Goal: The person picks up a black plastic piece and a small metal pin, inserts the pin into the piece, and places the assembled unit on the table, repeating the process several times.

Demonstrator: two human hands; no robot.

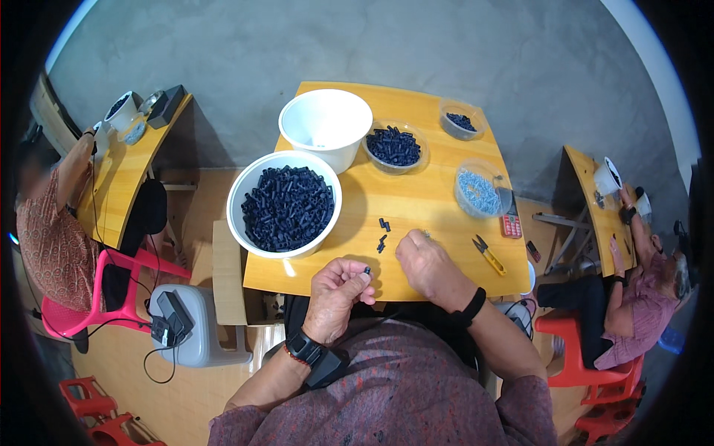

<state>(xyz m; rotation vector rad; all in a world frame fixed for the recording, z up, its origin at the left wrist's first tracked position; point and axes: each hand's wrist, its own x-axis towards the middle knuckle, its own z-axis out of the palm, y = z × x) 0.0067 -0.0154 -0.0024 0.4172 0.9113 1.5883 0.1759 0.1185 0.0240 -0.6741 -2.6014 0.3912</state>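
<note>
Two white tubs [325, 119], dark tubes [288, 207]

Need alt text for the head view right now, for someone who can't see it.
Seen from above, a person's left hand pinches a small black tube piece while the right hand rests on a yellow wooden table beside a few loose black pieces. A large white bowl of black tube pieces, an empty white bucket, clear tubs and yellow snips sit around them.

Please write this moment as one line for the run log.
left hand: pinches small black part | right hand: on table, near loose black parts | big white bowl: full
</note>
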